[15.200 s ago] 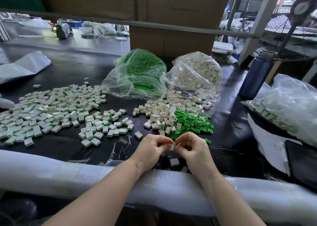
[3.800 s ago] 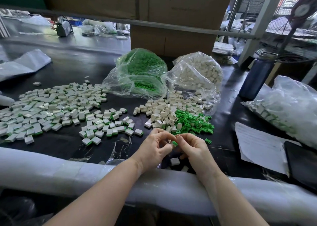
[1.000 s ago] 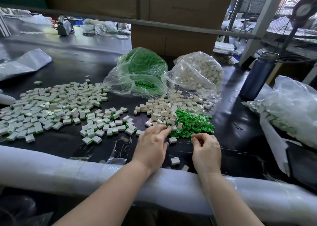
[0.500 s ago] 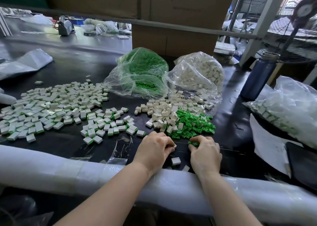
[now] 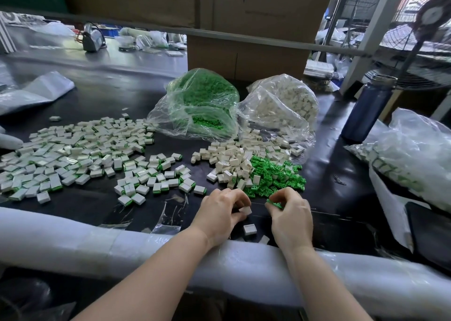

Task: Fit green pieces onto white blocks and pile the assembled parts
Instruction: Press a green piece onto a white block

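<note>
White plastic shows between the curled fingers of the left hand (image 5: pixel 220 211), which pinches a white block (image 5: pixel 245 210) just above the black surface (image 5: pixel 102 101), while the right hand (image 5: pixel 290 213) pinches a green piece (image 5: pixel 273 203) close beside it at 3 o'clock. Loose white blocks (image 5: pixel 231 159) and green pieces (image 5: pixel 275 174) lie heaped at 12 o'clock from the hands, and the assembled parts (image 5: pixel 73 155) spread out toward 10 o'clock.
</note>
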The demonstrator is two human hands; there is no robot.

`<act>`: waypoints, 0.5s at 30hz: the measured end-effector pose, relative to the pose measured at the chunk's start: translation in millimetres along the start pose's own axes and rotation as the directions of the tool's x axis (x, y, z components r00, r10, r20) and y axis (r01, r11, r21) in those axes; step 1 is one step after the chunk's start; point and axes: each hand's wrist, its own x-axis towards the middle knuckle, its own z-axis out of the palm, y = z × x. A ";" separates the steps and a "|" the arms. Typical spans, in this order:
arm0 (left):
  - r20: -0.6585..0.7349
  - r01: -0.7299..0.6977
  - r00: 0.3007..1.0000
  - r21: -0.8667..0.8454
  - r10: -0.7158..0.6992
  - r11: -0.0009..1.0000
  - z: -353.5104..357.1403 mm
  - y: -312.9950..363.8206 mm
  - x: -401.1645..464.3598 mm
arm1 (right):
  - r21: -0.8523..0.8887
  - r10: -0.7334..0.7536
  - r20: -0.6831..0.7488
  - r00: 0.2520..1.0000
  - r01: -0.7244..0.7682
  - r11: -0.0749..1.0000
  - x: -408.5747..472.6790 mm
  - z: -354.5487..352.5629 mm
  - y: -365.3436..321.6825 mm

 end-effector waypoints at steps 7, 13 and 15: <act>0.004 0.065 0.998 -0.345 -0.068 0.936 -4.6 -1.8 -0.4 | 0.397 -0.141 0.090 0.986 0.094 0.913 -2.9 -3.4 -4.8; 0.013 0.068 0.997 -0.495 -0.071 0.866 -6.3 -0.5 -1.7 | 0.513 -0.121 0.136 0.983 0.034 0.857 -4.4 -7.3 -4.7; 0.007 0.078 0.996 -0.503 -0.086 0.861 -6.9 -0.4 -1.8 | 0.504 -0.131 0.154 0.979 0.035 0.863 -4.3 -7.0 -4.9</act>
